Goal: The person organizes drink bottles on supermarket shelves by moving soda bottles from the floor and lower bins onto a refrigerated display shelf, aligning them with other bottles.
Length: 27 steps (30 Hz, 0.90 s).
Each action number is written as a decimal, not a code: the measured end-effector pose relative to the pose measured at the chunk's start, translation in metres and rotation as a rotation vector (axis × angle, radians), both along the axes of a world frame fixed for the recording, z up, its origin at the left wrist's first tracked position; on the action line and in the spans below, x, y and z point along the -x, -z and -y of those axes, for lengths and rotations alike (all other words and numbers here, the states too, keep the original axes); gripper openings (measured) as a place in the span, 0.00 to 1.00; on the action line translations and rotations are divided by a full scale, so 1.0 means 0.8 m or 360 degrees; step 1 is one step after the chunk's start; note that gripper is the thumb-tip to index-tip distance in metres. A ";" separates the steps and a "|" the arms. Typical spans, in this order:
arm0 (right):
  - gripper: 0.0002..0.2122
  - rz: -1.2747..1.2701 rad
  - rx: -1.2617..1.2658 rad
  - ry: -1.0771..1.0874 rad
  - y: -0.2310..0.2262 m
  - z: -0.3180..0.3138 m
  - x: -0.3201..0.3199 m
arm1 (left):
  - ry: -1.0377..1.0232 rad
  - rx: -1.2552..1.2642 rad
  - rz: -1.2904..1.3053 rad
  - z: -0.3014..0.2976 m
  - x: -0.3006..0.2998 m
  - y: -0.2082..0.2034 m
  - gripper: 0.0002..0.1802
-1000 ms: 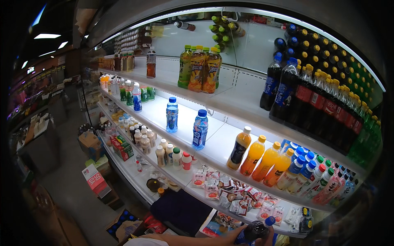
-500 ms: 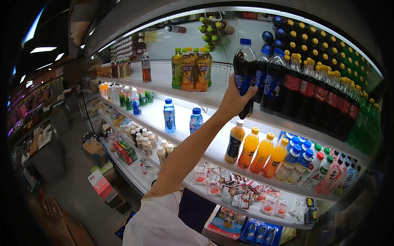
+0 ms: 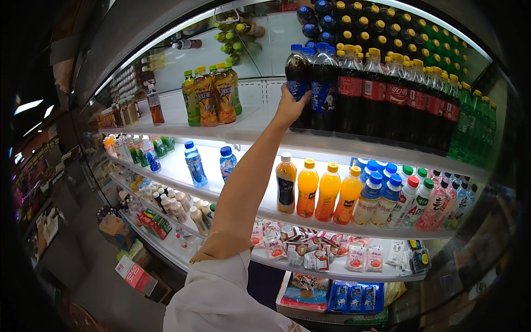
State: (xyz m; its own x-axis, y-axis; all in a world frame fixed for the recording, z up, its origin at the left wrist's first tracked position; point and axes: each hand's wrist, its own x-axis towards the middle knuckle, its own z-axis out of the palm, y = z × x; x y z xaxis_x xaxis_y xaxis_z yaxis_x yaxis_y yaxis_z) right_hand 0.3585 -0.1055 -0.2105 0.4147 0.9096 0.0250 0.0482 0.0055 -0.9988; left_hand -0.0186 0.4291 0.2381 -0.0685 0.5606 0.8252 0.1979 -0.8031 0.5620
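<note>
My left hand (image 3: 289, 106) reaches up to the top shelf (image 3: 260, 130) of an open cooler. It is closed around a dark cola bottle (image 3: 297, 69) with a blue cap and blue label. The bottle stands upright at the left end of a row of dark soda bottles (image 3: 365, 88). My bare forearm and white sleeve (image 3: 221, 293) rise from the lower edge. My right hand is out of sight.
Yellow-green tea bottles (image 3: 213, 94) stand left on the top shelf. Below are orange juice bottles (image 3: 318, 188), blue water bottles (image 3: 196, 163) and blue-capped drinks (image 3: 381, 191). Snack packets (image 3: 310, 252) fill a lower shelf. Boxes (image 3: 135, 274) sit on the aisle floor at left.
One second ago the bottle was low at the frame's bottom edge. My left arm has lifted it up and set it into the row on the top shelf.
</note>
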 end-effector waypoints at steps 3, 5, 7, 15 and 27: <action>0.17 -0.0014 0.0090 0.0066 -0.025 0.000 0.011 | 0.0184 0.0292 0.0047 0.025 -0.019 -0.005 0.44; 0.16 0.0004 0.0152 0.0080 -0.025 -0.005 0.014 | 0.0130 0.0322 -0.0054 0.020 -0.015 -0.003 0.45; 0.16 0.0035 0.0249 0.0123 -0.021 -0.010 0.016 | -0.0237 0.0409 -0.0269 0.009 -0.002 -0.010 0.48; 0.18 0.0181 0.0285 0.0065 -0.020 -0.026 0.021 | 0.0063 0.0479 -0.0242 0.034 -0.012 -0.013 0.51; 0.19 0.0095 0.0513 0.0180 -0.049 0.028 0.051 | 0.0194 0.0472 -0.0135 0.027 -0.010 -0.016 0.51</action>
State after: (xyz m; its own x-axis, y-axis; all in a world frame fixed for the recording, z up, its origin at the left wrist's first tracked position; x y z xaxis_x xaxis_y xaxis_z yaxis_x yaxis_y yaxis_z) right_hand 0.3175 -0.1281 -0.1710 0.5197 0.8231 -0.2289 0.0887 -0.3184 -0.9438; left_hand -0.0103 0.4079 0.2511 0.0758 0.7773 0.6245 0.1661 -0.6274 0.7607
